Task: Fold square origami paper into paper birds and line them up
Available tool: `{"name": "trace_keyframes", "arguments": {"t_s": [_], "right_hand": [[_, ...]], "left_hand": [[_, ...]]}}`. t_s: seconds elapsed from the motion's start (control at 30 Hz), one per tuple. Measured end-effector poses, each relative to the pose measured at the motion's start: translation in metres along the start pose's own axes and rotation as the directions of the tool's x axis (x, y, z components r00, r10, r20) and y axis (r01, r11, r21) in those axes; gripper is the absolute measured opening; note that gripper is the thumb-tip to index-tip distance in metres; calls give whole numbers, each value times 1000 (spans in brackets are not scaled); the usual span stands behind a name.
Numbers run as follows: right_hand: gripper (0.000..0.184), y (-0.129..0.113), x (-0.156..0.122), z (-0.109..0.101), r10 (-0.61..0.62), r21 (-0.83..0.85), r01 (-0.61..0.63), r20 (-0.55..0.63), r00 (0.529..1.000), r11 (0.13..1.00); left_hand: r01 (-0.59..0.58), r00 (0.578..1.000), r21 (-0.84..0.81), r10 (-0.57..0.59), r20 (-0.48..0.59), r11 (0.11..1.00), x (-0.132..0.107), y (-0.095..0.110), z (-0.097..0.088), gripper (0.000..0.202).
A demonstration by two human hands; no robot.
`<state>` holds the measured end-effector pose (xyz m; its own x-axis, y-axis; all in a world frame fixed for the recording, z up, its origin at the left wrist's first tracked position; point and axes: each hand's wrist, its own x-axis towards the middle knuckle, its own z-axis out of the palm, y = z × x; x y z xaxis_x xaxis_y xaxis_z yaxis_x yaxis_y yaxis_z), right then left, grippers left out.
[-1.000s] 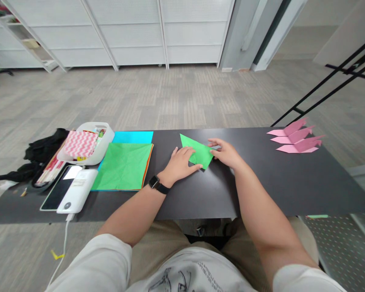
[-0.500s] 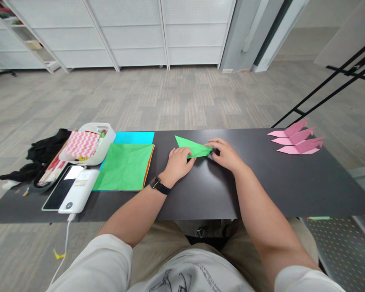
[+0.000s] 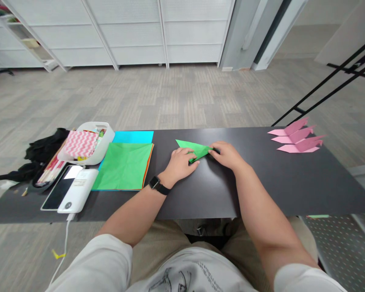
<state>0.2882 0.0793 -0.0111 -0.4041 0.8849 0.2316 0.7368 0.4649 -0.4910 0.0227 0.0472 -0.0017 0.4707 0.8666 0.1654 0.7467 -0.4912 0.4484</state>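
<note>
A folded piece of green origami paper lies on the dark table between my hands, its pointed end towards the far left. My left hand rests over its left part, fingers bent and closed on the near edge. At the right tip, my right hand pinches the paper between thumb and fingers. Part of the paper is hidden under my left fingers. Three folded pink paper birds stand in an overlapping row at the right of the table.
Left of my hands is a stack of green paper sheets over blue paper. Further left are a white basket, a white power bank with a cable, a phone and black cloth. The table's edge runs before me.
My right fingers have drawn in and closed at the paper's right tip. The green paper has turned slightly, its left point coming a little nearer. My left hand stays on it.
</note>
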Motion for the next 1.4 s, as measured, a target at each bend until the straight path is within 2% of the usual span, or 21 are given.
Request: {"name": "trace_keyframes", "arguments": {"t_s": [0.37, 0.67, 1.0, 1.4], "right_hand": [[19, -3, 1, -1, 57, -14, -57, 20, 998, 998], [19, -3, 1, -2, 72, -39, -71, 16, 997, 997], [14, -2, 2, 3, 102, -29, -104, -41, 994, 994], [13, 3, 2, 6, 104, -19, -106, -62, 993, 994]], "left_hand": [[-11, 1000, -59, 11, 14, 998, 3, -3, 0, 19], [52, 997, -62, -48, 62, 997, 2, -1, -1, 22], [64, 997, -79, -59, 59, 995, 2, 1, -2, 44], [42, 999, -34, -41, 32, 999, -2, 9, 0, 56]]}}
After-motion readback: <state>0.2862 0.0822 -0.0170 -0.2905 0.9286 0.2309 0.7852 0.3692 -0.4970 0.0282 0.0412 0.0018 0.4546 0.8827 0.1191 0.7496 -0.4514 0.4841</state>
